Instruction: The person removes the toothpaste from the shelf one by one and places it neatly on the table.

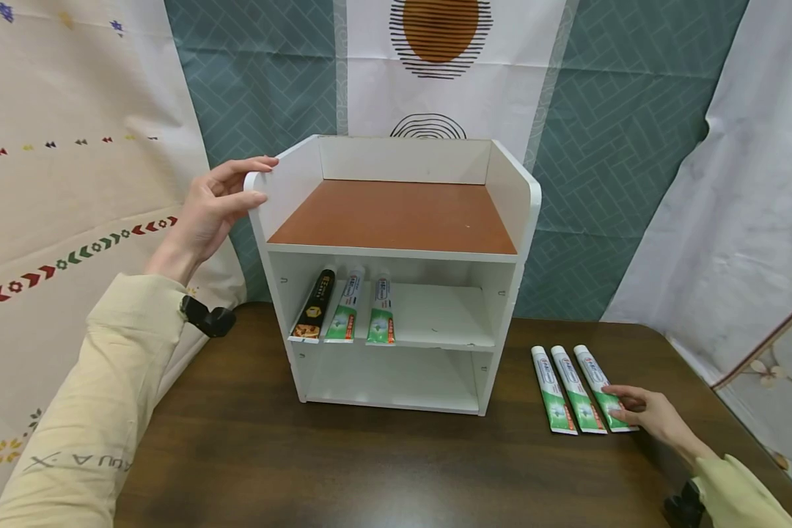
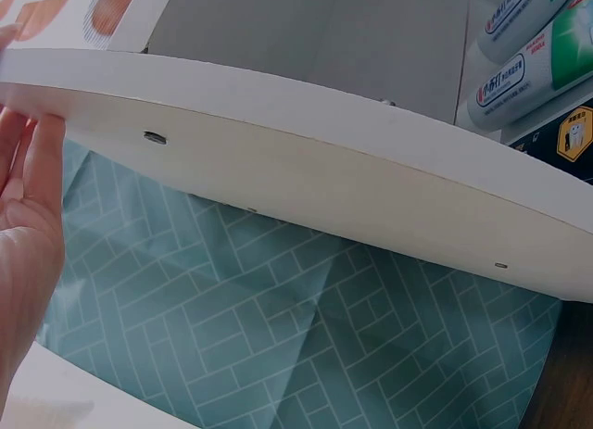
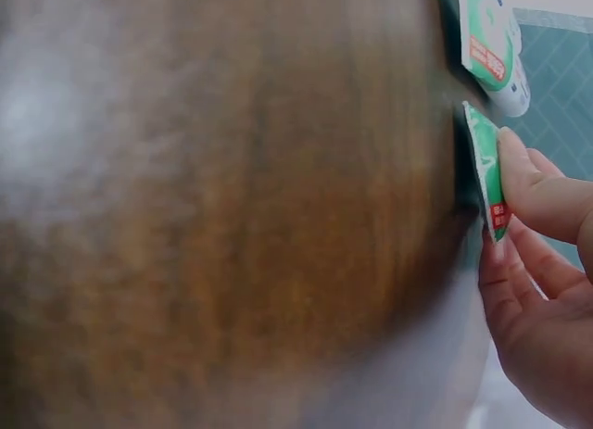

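A small white shelf unit (image 1: 386,249) with a brown top board stands on the table. My left hand (image 1: 214,198) grips the upper edge of its left side panel (image 2: 306,160), thumb and fingers on either side. On its middle shelf lie a black toothpaste tube (image 1: 314,304) and two green-and-white toothpaste tubes (image 1: 346,304). To the right of the unit, three green-and-white tubes lie side by side on the table. My right hand (image 1: 647,418) pinches the rightmost toothpaste tube (image 1: 597,381) near its flat end; in the right wrist view thumb and fingers stand on opposite sides of that end.
The brown wooden table (image 1: 369,469) extends in front of the unit. Under the middle shelf is a lower compartment (image 1: 392,378). Patterned cloth (image 1: 257,81) hangs behind and at both sides, and the table's right edge runs close to my right forearm.
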Motion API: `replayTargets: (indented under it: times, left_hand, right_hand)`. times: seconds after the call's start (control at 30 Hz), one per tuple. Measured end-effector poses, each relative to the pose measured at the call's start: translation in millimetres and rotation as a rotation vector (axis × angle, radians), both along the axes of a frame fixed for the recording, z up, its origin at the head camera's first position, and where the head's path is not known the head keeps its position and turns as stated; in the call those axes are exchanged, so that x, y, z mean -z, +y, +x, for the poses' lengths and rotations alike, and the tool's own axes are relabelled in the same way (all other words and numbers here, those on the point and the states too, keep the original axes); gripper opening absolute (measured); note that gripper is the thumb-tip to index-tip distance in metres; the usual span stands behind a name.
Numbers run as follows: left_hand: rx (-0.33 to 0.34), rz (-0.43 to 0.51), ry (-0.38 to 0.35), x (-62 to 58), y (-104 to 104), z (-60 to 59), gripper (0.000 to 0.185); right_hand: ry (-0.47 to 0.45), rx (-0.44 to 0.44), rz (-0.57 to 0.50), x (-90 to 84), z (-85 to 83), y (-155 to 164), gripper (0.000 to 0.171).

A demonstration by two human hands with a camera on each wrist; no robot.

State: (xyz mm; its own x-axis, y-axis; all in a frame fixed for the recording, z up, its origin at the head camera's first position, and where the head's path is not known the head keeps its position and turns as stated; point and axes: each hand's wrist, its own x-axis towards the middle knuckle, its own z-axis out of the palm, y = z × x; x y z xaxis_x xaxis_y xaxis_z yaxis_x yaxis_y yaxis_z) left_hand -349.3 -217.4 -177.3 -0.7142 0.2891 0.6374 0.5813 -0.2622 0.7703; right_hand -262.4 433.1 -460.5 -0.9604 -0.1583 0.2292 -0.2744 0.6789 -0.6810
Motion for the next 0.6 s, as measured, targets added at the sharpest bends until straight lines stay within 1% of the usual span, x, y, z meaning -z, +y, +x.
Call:
replayTargets:
  times: [0.17,0.33,0.6]
  left_hand:
    - [0.013,0.010,0.000,-0.1,0.3,-0.6,0.032]
    - [0.009,0.007,0.003,-0.2,0.4,-0.5,0.032]
    - [0.020,0.016,-0.004,-0.7,0.5,0.6,0.032]
  right_hand:
    - [-0.027,0.047,0.029,-0.7,2.6,-1.8,0.041]
    - [-0.026,0.047,0.027,-1.8,4.3,-2.9,0.042]
    - [-0.013,0.018,-0.015,1.5,4.1,-0.8,0.041]
